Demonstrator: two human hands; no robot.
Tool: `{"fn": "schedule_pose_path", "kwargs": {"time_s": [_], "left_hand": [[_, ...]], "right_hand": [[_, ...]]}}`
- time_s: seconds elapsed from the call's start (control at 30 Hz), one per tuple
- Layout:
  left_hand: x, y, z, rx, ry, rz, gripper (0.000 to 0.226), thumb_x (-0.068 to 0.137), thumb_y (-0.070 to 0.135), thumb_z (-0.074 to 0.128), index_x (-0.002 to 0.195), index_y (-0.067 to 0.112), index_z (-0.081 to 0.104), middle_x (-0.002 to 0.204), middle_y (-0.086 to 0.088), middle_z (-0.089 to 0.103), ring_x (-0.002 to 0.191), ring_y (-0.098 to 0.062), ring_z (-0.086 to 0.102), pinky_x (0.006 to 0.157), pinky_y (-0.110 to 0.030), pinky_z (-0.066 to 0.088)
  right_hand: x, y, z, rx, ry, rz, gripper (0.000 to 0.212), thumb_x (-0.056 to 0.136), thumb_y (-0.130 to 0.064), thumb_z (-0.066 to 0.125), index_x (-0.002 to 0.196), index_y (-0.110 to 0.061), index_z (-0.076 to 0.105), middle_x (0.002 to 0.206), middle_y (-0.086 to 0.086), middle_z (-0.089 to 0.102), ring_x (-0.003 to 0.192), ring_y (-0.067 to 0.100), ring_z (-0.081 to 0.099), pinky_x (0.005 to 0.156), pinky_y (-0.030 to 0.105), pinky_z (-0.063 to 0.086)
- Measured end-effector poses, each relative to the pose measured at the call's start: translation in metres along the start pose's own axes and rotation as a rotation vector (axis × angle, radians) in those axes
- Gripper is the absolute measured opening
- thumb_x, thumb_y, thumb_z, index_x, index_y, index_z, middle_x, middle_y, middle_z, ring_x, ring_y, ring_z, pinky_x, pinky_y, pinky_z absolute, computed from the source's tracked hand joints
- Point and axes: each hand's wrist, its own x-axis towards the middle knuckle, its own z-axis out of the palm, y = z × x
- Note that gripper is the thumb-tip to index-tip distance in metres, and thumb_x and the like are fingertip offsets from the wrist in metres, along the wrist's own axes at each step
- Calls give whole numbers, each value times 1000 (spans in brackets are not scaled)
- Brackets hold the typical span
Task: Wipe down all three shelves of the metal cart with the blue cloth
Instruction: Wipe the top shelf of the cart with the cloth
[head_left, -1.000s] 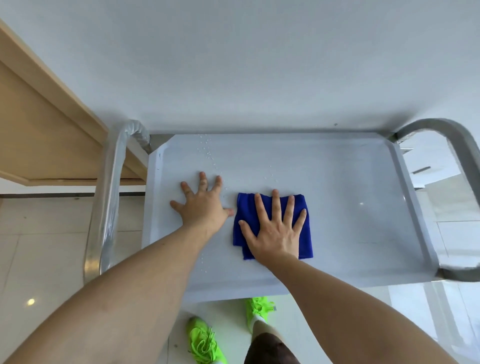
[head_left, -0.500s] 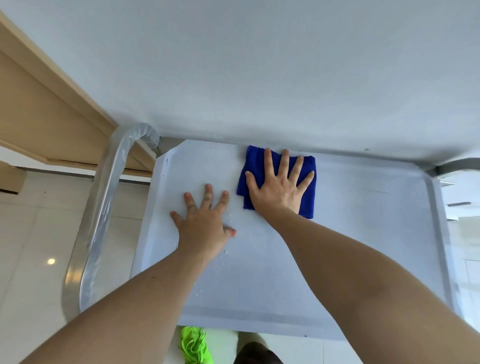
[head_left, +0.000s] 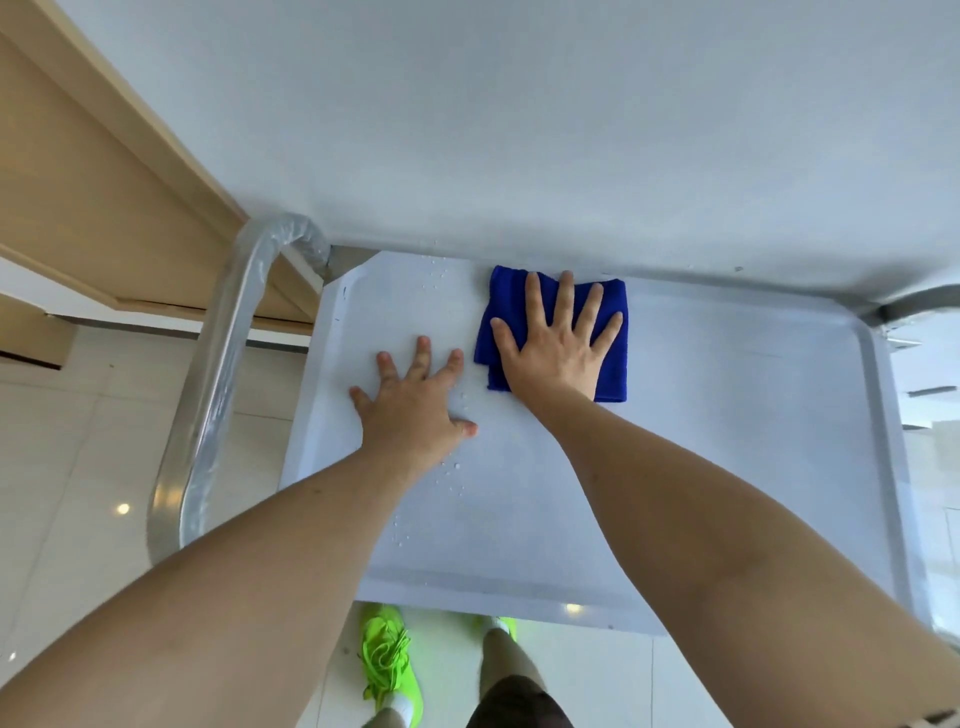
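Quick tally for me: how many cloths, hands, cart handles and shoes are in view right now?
Blue cloth: 1
Hands: 2, left hand, right hand
Cart handles: 2, left handle, right handle
Green shoes: 2, and
Total: 7

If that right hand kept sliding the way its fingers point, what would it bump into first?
Most likely the white wall. The right hand lies flat on the blue cloth, fingers pointing at the far edge of the cart's top shelf. The wall seems to rise right behind that edge, though any gap between them is hard to judge.
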Motion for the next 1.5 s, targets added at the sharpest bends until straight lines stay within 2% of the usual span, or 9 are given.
{"fn": "schedule_pose_path", "kwargs": {"time_s": [0.13,0.33,0.5,0.77,0.9,1.03,1.13,1.23,1.5], "left_hand": [[-1,5,-10,-28,-77,-27,93,73,66,61,145,54,3,162,13,-12,147,-40,-6,106,-72,17],[-3,-1,-42,-84,-277,10,83,79,22,42,148,53,5,161,13,-17,147,-39,-10,112,-64,18],[-9,-4,-51,-131,-338,48,85,86,26,55,152,46,6,160,10,-21,144,-43,-18,116,-54,11],[-7,-10,-43,-185,-315,69,81,86,41,61,151,44,12,160,9,-21,143,-43,-21,116,-60,3],[-6,-19,-35,-462,-174,28,69,81,47,65,144,38,40,163,11,7,149,-32,1,118,-54,10],[-21,-44,-33,-798,180,4,56,83,30,65,137,25,53,145,4,49,123,-10,50,95,-7,33],[-37,-76,-20,-588,378,-25,50,87,20,57,137,16,53,141,-2,54,129,-20,48,101,-22,35],[-53,-103,1,-501,377,-137,52,90,23,52,142,17,48,151,-1,42,137,-27,38,110,-42,36],[-51,-112,13,-552,365,-142,45,99,23,40,144,22,44,157,6,32,143,-18,29,113,-33,25]], "right_hand": [[-54,2,13,16,-9,8,76,92,-77,6,157,-40,-2,169,0,-4,152,35,-14,115,61,-16],[-152,-6,29,30,-79,84,73,91,-77,-1,156,-42,-9,168,-2,-10,151,33,-21,116,60,-17],[-236,-39,45,44,-107,136,73,93,-75,1,157,-39,-7,168,1,-12,150,35,-22,116,62,-15],[-299,-95,62,92,-143,5,71,97,-71,6,158,-35,-3,167,4,-11,149,34,-27,116,64,-15],[-297,-97,64,38,-195,-29,70,96,-71,3,153,-38,-20,166,5,-18,145,36,-33,114,65,-19],[-292,-104,61,46,-162,-24,72,96,-73,15,158,-37,4,168,9,5,151,43,-6,115,71,-5],[-279,-112,60,38,-122,-42,77,93,-77,26,157,-35,21,166,12,17,150,47,6,114,75,2],[-261,-123,62,27,-99,-40,83,87,-81,31,155,-32,29,165,15,20,149,50,7,113,75,3],[-200,-132,61,-58,-92,-70,90,83,-89,9,158,-38,12,168,11,4,150,46,-9,113,71,-11]]}}
